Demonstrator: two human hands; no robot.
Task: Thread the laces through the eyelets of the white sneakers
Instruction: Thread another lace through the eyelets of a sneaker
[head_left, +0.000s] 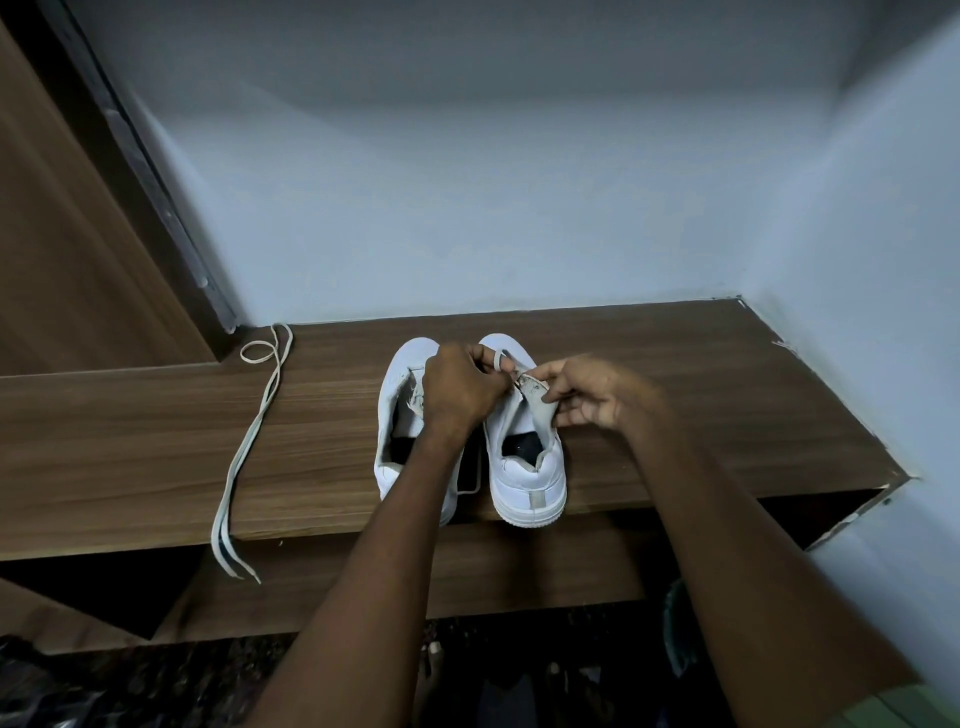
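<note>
Two white sneakers stand side by side at the middle of the wooden tabletop (675, 374), heels at its near edge, toes toward the far wall. Left sneaker (397, 415): partly covered by the left forearm. Right sneaker (524, 467): heel slightly overhangs the near edge; grey tongue (540, 402) pulled up. Left hand (460, 387): fingers curled, pinching a loop of lace (500, 360) above the toe end of the right sneaker. Right hand (587, 395): thumb and fingers pinch the upper end of the tongue, just beside the left hand; this hand is blurred. Which eyelet the lace enters cannot be told. A thin length of lace also shows in the dark gap between the two sneakers near the heels. Second lace (254, 431): lies loose toward the tabletop's left end, looped near the far edge, both ends hanging over the near edge.
</note>
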